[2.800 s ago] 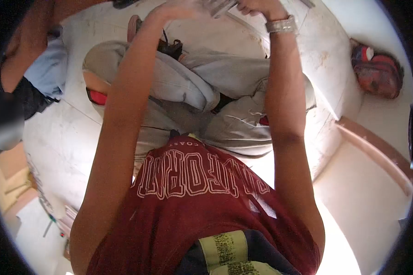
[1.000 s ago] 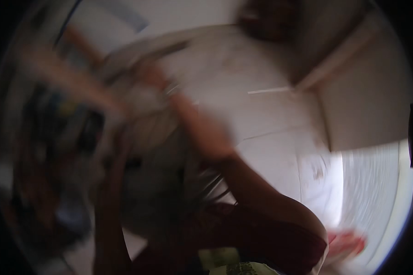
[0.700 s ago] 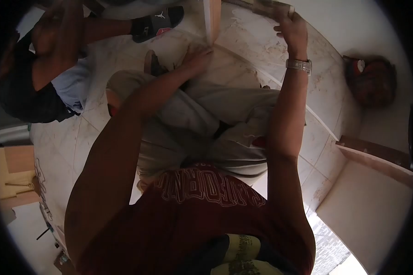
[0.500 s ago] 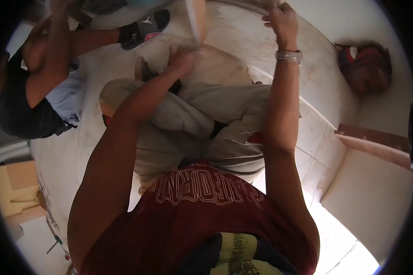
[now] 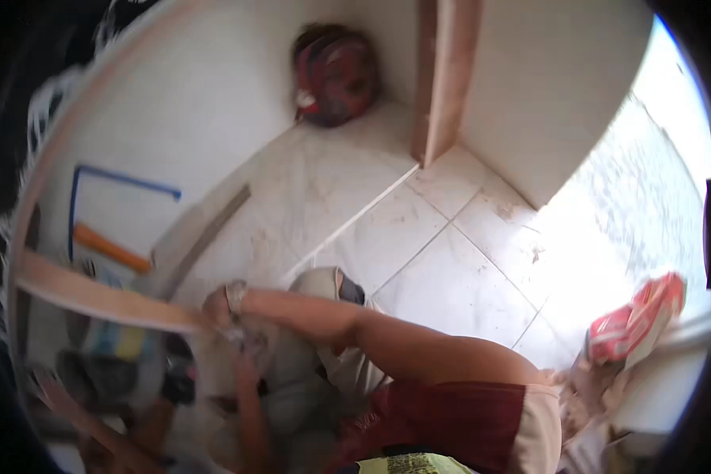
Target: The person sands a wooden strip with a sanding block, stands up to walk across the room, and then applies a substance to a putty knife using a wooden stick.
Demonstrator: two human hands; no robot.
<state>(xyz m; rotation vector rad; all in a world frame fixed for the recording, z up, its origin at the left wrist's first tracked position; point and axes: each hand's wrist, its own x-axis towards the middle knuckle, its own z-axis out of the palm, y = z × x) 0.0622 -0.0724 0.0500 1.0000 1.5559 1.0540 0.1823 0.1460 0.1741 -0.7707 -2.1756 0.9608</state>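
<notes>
My right hand, with a metal-banded watch on the wrist, is bent at the near end of a long wooden board. Just below it is my left hand, in front of my khaki trousers. Motion smears the fingers of both hands, and I cannot tell what they grip. The board runs from my right hand to the left edge of the view.
Another person's hand is spread at the lower left. A blue-framed saw with an orange handle is by the wall. A backpack sits in the corner near an upright wooden frame. A red packet lies right.
The view has swung right, bringing the saw and red packet into sight. My right hand, raised and far from the left before, is now close to it and to the board.
</notes>
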